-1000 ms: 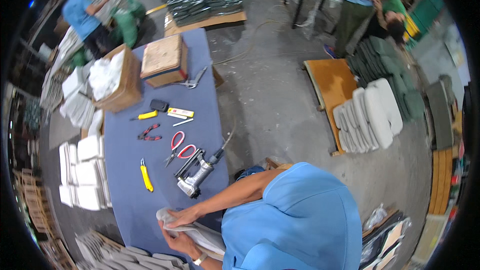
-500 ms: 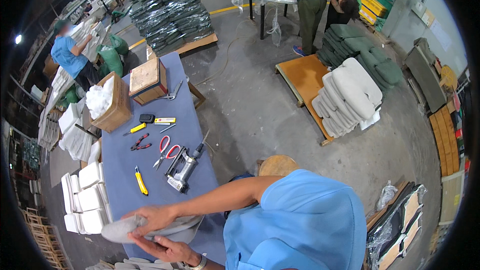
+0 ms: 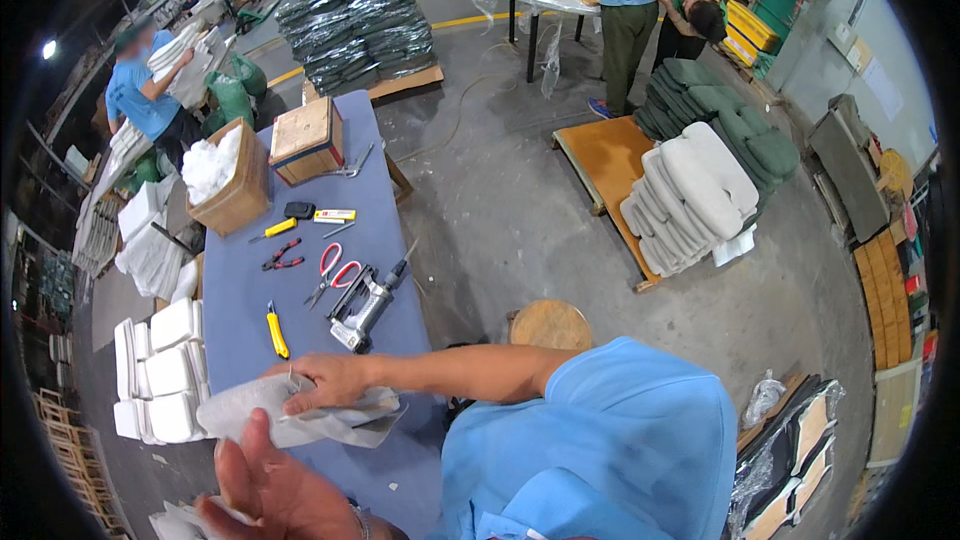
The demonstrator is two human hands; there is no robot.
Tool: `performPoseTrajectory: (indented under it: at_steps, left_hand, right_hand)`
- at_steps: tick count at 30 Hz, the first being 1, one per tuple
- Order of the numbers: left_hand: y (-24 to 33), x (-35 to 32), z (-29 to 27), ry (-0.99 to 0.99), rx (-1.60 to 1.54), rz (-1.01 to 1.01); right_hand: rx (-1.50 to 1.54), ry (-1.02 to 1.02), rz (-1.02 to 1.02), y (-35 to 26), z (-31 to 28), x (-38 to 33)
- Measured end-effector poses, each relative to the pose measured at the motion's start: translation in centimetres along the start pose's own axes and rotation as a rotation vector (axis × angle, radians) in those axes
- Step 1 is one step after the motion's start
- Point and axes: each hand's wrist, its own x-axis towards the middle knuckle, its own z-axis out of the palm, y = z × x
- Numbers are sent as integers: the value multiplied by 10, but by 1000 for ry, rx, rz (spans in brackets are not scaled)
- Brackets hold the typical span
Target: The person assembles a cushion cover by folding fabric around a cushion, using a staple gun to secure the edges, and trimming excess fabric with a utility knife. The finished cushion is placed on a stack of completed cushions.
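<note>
grey fabric piece [image 3: 315, 428], likely light, soft and floppy, is pinched along one edge, seemingly its best hold, by the right hand [image 3: 328, 380]; the left hand [image 3: 282, 488] is spread.

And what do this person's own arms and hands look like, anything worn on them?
Both the left hand and right hand are ungloved. A short, light blue sleeve leaves the right forearm bare; a band, only partly seen, sits at the left wrist.

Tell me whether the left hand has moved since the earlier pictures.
Yes: leftward. Judged against the yellow-handled tool lying on the table, the left hand now sits further left, with its fingers spread.
</note>
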Motion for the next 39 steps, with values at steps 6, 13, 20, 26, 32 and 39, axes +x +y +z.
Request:
performPoseTrajectory:
  at_steps: [6, 13, 20, 26, 32, 39]
  left_hand:
    - [53, 26, 39, 66, -1266, -264]
    - [39, 26, 44, -117, -1440, -203]
    - [23, 13, -39, -275, 519, -24]
    - [-14, -15, -97, -756, 1325, -418]
    - [32, -41, -128, -538, 1372, -627]
    - [54, -63, -151, -294, 1412, -783]
  right_hand:
    - [7, 22, -20, 14, -5, -6]
    - [212, 23, -16, 7, -4, -29]
    - [234, -40, -26, 12, 8, -19]
    - [1, -73, 159, -1, -9, -32]
    - [109, -188, 20, 7, 23, -9]
    - [-99, -45, -304, -1, 46, 29]
